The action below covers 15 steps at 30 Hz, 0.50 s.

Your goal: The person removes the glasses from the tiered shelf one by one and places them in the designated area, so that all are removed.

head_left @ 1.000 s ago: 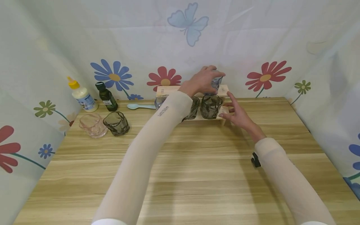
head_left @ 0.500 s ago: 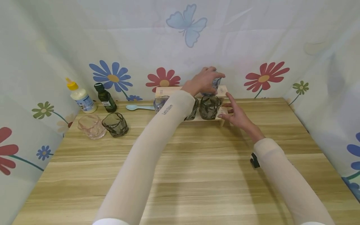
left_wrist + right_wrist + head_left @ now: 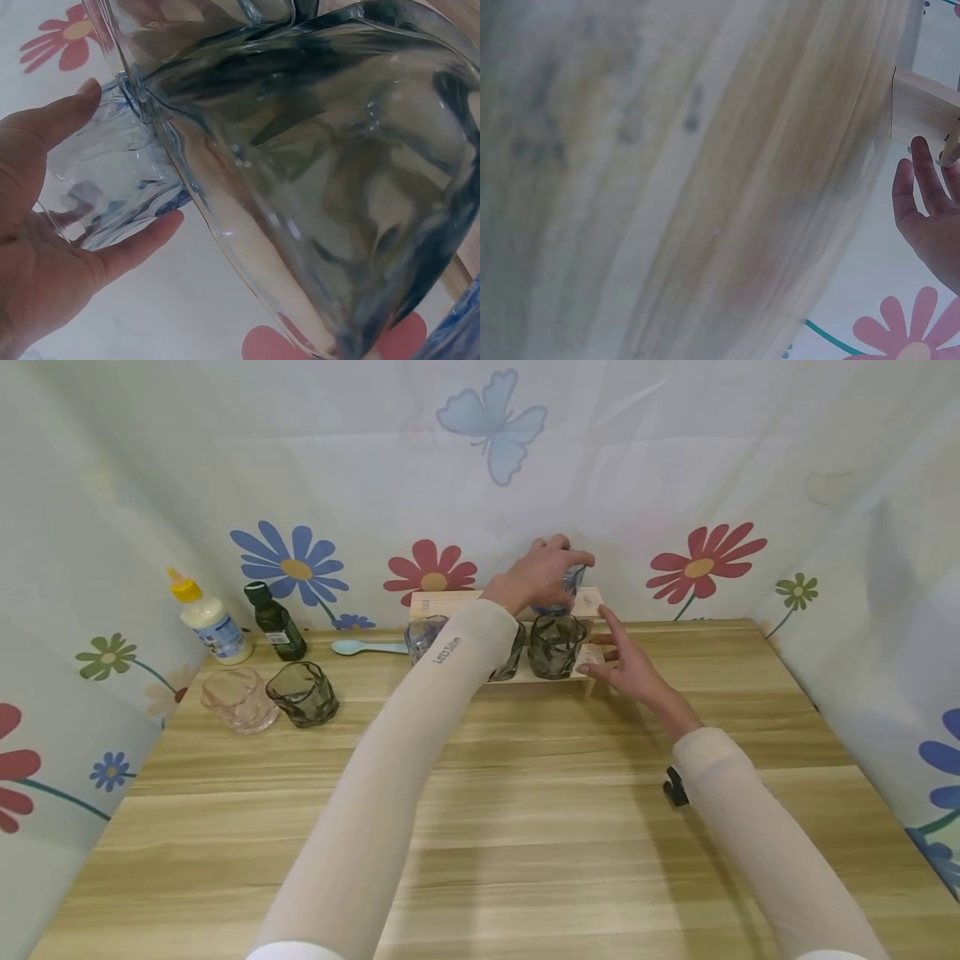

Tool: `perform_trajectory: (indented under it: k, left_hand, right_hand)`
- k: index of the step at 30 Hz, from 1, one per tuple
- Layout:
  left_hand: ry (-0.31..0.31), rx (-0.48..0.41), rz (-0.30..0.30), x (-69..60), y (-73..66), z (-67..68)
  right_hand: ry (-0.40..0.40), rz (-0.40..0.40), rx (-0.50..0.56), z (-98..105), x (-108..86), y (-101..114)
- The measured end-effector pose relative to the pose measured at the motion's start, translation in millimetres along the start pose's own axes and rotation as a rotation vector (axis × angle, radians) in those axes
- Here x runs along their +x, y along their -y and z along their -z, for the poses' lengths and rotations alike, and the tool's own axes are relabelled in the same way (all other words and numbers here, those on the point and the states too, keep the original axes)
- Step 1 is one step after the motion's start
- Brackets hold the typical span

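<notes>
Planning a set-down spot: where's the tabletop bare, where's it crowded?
Bare: front tabletop either side of left sleeve, rightward to the black object; right rear, between right hand and curtain. Crowded: left rear, with yellow-capped bottle, green bottle, pink glass, grey glass, spoon; and the rack, with glasses and left hand.

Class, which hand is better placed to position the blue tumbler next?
Probably the left hand: its fingers hold the blue tumbler; the right hand, holding no tumbler, is at the wooden rack.
</notes>
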<state>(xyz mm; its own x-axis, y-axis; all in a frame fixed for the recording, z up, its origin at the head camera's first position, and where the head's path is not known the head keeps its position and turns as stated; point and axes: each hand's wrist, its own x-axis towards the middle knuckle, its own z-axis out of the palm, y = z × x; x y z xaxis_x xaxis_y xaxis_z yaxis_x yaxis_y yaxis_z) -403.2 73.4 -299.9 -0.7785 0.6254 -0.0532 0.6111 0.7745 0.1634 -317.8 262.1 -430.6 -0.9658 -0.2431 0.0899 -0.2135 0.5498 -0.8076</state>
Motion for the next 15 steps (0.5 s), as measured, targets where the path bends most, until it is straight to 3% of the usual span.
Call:
perform_trajectory:
  k: [15]
  left_hand:
    - [-0.037, 0.008, -0.015, -4.5, 1.1, 0.4]
  right_hand:
    - [-0.006, -0.010, 0.008, -0.8, -0.4, 1.7]
